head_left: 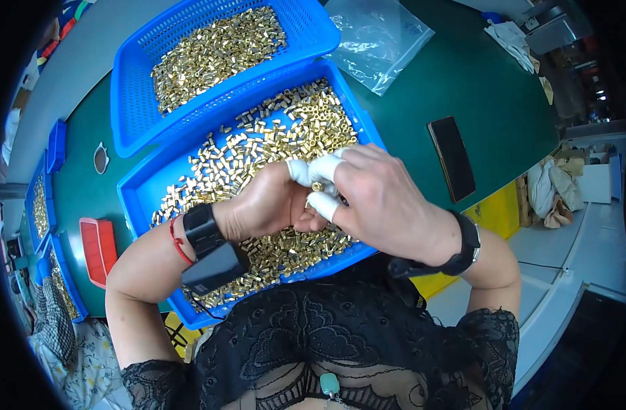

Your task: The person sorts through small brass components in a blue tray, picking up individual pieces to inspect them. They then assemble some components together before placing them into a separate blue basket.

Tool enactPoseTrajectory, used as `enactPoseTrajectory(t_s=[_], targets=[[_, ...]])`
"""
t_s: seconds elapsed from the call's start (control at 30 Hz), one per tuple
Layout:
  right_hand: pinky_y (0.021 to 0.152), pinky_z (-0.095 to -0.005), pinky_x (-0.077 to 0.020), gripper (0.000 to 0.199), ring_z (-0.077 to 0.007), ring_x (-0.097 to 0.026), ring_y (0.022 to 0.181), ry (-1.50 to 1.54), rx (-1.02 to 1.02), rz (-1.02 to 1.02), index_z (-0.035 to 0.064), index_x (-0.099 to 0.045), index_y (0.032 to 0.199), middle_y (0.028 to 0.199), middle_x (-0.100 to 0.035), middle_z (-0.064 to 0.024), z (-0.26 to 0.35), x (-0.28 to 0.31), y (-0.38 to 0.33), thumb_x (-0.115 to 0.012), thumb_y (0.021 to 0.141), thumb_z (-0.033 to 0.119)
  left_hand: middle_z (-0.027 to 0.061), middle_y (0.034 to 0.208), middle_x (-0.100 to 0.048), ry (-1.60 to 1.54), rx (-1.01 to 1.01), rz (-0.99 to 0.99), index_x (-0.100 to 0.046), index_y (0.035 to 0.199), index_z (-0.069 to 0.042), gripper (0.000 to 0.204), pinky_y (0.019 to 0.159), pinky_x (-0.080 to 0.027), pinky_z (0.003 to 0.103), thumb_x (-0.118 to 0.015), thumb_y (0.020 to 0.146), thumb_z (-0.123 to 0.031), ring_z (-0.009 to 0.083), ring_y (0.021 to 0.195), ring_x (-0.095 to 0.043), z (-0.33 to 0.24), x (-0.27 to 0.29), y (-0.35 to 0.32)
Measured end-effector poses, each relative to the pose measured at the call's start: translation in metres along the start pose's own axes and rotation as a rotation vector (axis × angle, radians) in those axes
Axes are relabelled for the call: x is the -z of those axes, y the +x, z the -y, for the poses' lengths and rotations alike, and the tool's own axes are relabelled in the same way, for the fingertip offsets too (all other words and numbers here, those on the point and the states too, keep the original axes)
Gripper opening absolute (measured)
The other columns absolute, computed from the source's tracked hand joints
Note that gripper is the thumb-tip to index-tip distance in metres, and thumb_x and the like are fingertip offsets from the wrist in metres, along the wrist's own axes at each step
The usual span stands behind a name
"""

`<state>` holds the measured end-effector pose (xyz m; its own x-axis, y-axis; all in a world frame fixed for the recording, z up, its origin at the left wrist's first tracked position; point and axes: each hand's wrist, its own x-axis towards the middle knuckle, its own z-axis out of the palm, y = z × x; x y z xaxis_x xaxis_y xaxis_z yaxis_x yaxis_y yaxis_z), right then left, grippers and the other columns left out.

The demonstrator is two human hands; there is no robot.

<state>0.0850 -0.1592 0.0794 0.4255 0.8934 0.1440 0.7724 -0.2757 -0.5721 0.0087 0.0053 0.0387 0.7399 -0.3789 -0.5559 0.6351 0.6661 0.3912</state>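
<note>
Above a blue tray (138, 188) of loose brass fittings (217, 160), my two hands meet. My right hand (378, 195), with white finger cots on its fingertips, pinches a small hollow brass fitting (317, 186) with its end facing up. My left hand (272, 198) is cupped close beside it, palm partly up and fingers curled. Its thumb, also in a white cot, touches the right fingertips. What lies inside the left fingers is mostly hidden.
Behind the tray stands a blue perforated basket (131, 102) with more brass pieces. A clear plastic bag (378, 41) and a phone (452, 158) lie on the green table (408, 109). At left are a red bin (98, 251), a small round dish (101, 158) and another person's checked sleeve (55, 321).
</note>
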Motion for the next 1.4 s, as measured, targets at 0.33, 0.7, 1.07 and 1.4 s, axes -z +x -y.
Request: enactPoseTrajectory(t_s=[0.33, 0.7, 1.07, 1.4], targets=[[0.082, -0.039, -0.0506, 0.032, -0.0298, -0.061, 0.095, -0.159, -0.176, -0.088, 0.0041, -0.068, 0.107, 0.105, -0.063, -0.0144, -0.046, 0.032, -0.043, -0.074, 0.076, 0.005, 0.0075, 0.105, -0.067, 0.894, -0.838, -0.327, -0.069, 0.104, -0.005, 0.025, 0.064, -0.043, 0.024, -0.057, 0.092, -0.024, 0.0107, 0.077, -0.056, -0.13, 0.029, -0.046], [0.097, -0.0463, -0.0427, 0.015, -0.0395, -0.047, 0.124, -0.517, -0.125, 0.037, -0.0016, -0.07, 0.084, 0.125, -0.055, -0.021, -0.042, -0.008, -0.077, -0.073, 0.07, 0.003, 0.0193, 0.084, -0.065, 1.653, -0.746, -0.098, -0.07, 0.086, 0.0, 0.012, 0.071, -0.053, 0.042, -0.066, 0.075, -0.002, 0.0359, 0.08, -0.065, -0.016, -0.016, 0.024], [0.085, -0.0369, -0.0499, 0.011, -0.0296, -0.062, 0.108, 0.033, -0.281, -0.335, -0.0005, -0.068, 0.092, 0.113, -0.064, -0.0171, -0.047, -0.002, -0.089, -0.067, 0.081, -0.001, 0.0175, 0.08, -0.064, 1.817, -0.706, -0.05, -0.068, 0.087, 0.0, 0.014, 0.066, -0.052, 0.046, -0.067, 0.074, -0.006, 0.0368, 0.072, -0.065, 0.033, -0.017, 0.078], [0.075, -0.0295, -0.0506, 0.014, -0.0194, -0.065, 0.084, 0.198, -0.367, -0.375, 0.0009, -0.066, 0.099, 0.096, -0.068, -0.0111, -0.045, 0.003, -0.097, -0.067, 0.085, 0.001, 0.0206, 0.073, -0.064, 1.791, -0.619, -0.14, -0.067, 0.077, -0.001, 0.007, 0.069, -0.053, 0.045, -0.064, 0.071, -0.004, 0.0376, 0.074, -0.066, 0.036, -0.019, 0.084]])
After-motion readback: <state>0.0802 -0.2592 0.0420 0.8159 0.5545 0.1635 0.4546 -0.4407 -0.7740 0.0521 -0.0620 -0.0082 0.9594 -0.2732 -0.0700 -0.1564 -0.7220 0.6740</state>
